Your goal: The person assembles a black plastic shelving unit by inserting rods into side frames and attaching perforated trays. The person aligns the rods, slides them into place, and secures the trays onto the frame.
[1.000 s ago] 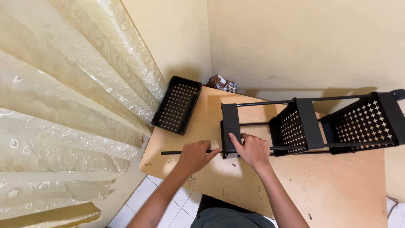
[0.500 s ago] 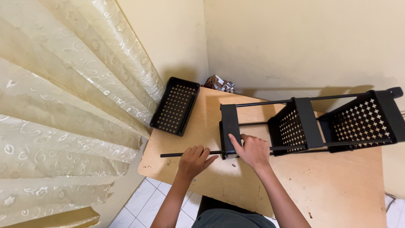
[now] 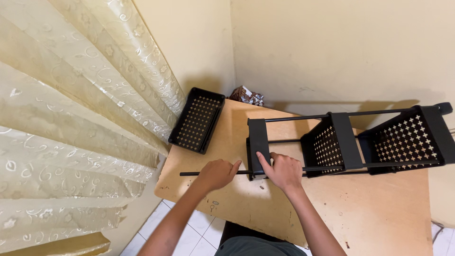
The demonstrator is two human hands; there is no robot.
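Observation:
A black metal rack point(image 3: 348, 142) with perforated baskets lies on its side on a wooden table point(image 3: 369, 213). A thin black rod point(image 3: 189, 173) sticks out to the left from the rack's near corner. My left hand point(image 3: 218, 173) is closed around this rod next to the rack's black end piece point(image 3: 259, 137). My right hand point(image 3: 283, 169) rests on the bottom of that end piece, thumb up against it, fingers over the lower rod.
A loose black perforated basket point(image 3: 198, 119) leans at the table's far left edge beside a cream patterned curtain point(image 3: 80, 118). A crumpled wrapper point(image 3: 245, 95) lies in the back corner by the wall. White floor tiles point(image 3: 189, 237) show below the table's near edge.
The view has shifted slightly. My left hand has slid a little to the right along the rod, closer to the rack's end piece. My right hand stays on the end piece.

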